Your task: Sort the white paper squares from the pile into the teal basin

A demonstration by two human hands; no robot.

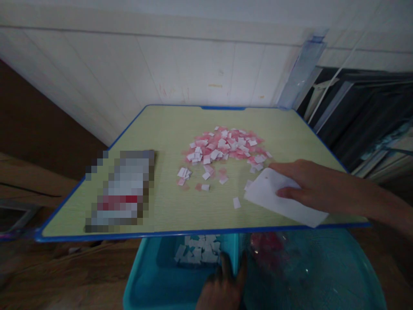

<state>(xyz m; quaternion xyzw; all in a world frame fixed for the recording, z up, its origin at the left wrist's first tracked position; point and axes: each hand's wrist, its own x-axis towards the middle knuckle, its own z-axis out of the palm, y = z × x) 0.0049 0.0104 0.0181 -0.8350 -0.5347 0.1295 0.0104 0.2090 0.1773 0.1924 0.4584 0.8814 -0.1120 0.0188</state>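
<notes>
My right hand (298,185) grips a white card (271,193) with a small hole near its corner, thumb on its face. The card leans low over the right side of a pale yellow-green tabletop (174,211). Beyond it lies a heap of small white and pink paper pieces (222,144), with a few loose ones in front. Below the table's front edge, my left hand (222,288) is in shadow with its fingers apart. It is by the inner rim of a teal bin (135,275) that holds white paper pieces (196,254).
A blurred-out rectangular object (125,185) lies at the table's left. Beside the bin, a round teal basin (348,267) contains a clear plastic bag with something red (267,245). Dark flat boards (361,94) lean at the right; a panelled wall (200,69) stands behind.
</notes>
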